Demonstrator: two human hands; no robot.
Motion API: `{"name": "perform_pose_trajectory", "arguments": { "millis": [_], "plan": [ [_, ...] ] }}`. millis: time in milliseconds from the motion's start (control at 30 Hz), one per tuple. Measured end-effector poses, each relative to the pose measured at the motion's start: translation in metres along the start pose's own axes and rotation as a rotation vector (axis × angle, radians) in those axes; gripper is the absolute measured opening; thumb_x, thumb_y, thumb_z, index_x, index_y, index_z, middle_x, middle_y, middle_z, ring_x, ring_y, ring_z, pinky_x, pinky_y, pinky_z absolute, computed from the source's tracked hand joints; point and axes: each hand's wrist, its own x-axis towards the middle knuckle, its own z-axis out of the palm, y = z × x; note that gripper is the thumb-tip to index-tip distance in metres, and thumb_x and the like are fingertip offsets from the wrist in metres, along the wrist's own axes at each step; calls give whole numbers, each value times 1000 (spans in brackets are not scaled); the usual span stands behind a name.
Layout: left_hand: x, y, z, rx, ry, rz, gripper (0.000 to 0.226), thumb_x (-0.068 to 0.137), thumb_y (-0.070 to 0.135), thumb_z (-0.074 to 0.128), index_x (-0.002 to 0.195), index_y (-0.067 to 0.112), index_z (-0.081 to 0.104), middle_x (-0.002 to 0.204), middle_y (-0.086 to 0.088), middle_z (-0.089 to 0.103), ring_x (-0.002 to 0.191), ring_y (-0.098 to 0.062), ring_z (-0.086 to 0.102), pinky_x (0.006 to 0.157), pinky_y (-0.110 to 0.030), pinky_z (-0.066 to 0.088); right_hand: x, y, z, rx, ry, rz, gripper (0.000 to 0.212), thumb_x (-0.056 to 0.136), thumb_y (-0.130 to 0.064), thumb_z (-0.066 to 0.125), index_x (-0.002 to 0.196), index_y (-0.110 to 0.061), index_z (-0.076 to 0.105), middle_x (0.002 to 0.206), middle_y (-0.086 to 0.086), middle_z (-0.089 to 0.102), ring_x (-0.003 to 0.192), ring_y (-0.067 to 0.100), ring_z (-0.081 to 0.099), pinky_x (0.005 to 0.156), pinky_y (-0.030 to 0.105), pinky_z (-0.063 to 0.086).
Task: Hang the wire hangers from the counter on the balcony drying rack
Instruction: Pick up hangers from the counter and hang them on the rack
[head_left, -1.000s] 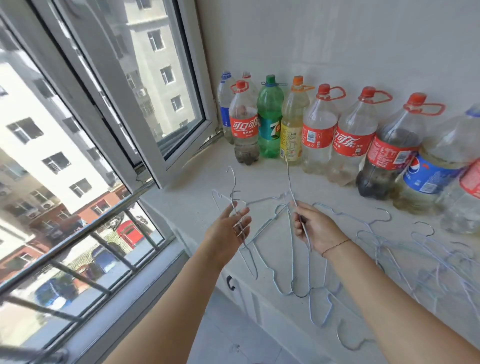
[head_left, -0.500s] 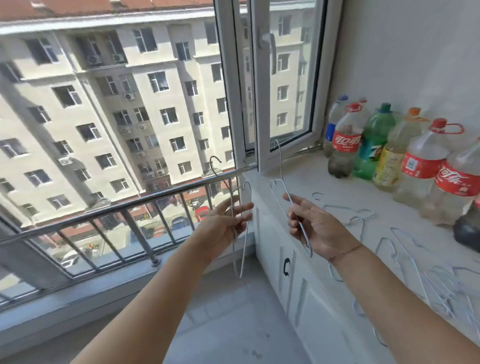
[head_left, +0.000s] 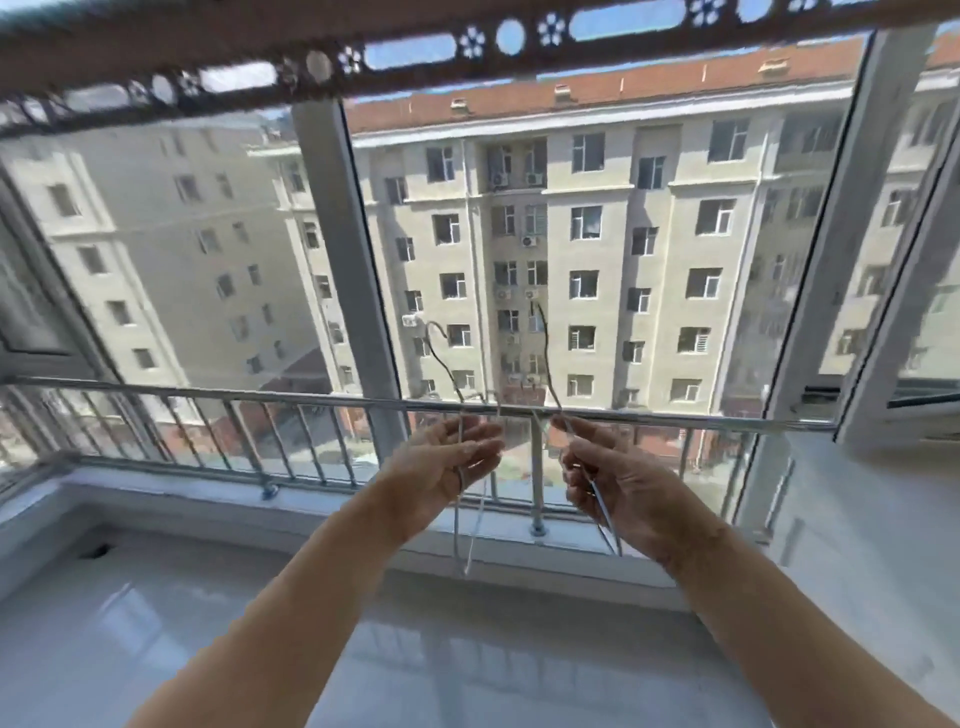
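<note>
The person's two bare forearms rise from the lower edge over a glossy pale floor (head_left: 197, 639), and the hands meet side by side in front of the chest, a little apart and not touching each other. The left hand (head_left: 441, 467) has its palm turned inward and its fingers loosely curled round the thin wires of the left hanger (head_left: 456, 525). The body of that hanger dangles below the palm in a narrow loop, and its neck and hook stand up above the fingers. The right hand (head_left: 628, 488) pinches the right hanger (head_left: 607, 519) between thumb and curled fingers. A short length of wire slants down past the wrist, and the long neck climbs upward with its hook at the top. Both hooks point up and hang on nothing. Just behind the hands runs a metal railing (head_left: 208, 393) with upright bars, set on a low sill before the glass. A grey window post (head_left: 345, 260) stands left of centre, and an opened white sash (head_left: 883, 374) leans in at the right. High overhead, across the whole top of the view and well above both hooks, stretches the dark drying rack (head_left: 234, 65), a bar pierced with round and oblong holes and blurred. Beyond the glass stands a pale apartment block (head_left: 597, 249) with a red roof.
</note>
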Motion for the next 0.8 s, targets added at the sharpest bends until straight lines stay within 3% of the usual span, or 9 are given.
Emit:
{"name": "perform_pose_trajectory", "arguments": {
  "millis": [133,267,500,600,800],
  "plan": [
    [-50,66,-75,-11,111,113,21,93,-7,40,106,0,56,87,-15,71,74,-22,68,71,-32,59,36,34,98,19,-120,32,25,78,-5,58,98,-13,69,61,1,56,52,10,49,48,18,43],
    [-96,133,-146,16,175,159,24,96,-1,41,114,6,54,88,-14,70,67,-21,66,61,-30,58,76,68,193,30,-231,37,46,65,-10,71,110,-10,66,65,2,56,54,11,52,49,19,45],
    [-148,233,-249,168,331,234,34,96,4,43,129,3,51,88,-11,70,49,-10,54,43,-19,43,137,107,336,5,-390,24,39,76,-7,58,115,-8,62,68,3,53,54,10,52,50,18,47],
    [-153,269,-285,127,368,290,34,95,1,42,127,2,51,95,-17,68,51,-10,50,43,-20,42,163,115,381,-29,-432,19,38,77,-6,59,116,-8,63,70,3,52,55,10,52,51,18,48],
    [-141,330,-338,84,417,393,26,93,0,43,115,2,58,85,-14,67,47,-10,50,41,-20,41,227,123,444,-114,-491,-25,28,85,-3,56,110,-9,67,68,2,56,54,9,53,51,18,47]
  ]
}}
